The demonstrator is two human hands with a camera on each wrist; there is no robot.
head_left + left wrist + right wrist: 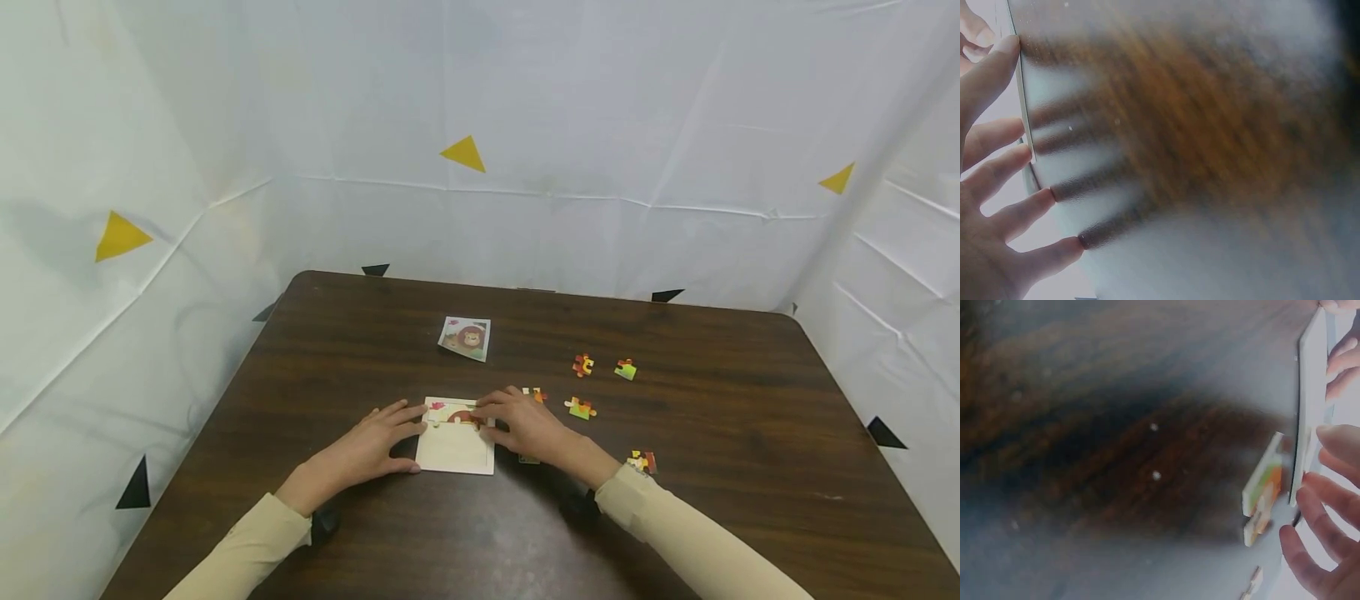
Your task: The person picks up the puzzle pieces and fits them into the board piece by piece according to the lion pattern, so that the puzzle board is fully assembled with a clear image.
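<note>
A white puzzle tray (455,452) lies on the table with a few picture pieces (450,415) along its top row, showing a pink flower and part of a brown mane. My left hand (372,448) rests at the tray's left side, fingers spread, fingertips touching its edge and the table. Over the tray's upper right corner, my right hand (532,427) touches the top-row pieces with extended fingers, its thumb on the right part of the tray. The right hand partly covers a loose piece (534,393) beside it. The right wrist view shows loose pieces (1264,487) near the tray.
Beyond the tray lies a lion picture card (467,337) with a raised edge. Loose puzzle pieces lie to the right: one red and yellow (582,365), one green (626,369), another green and orange (581,407), and one near the right wrist (642,461). White sheeting (525,242) surrounds the brown table (712,400).
</note>
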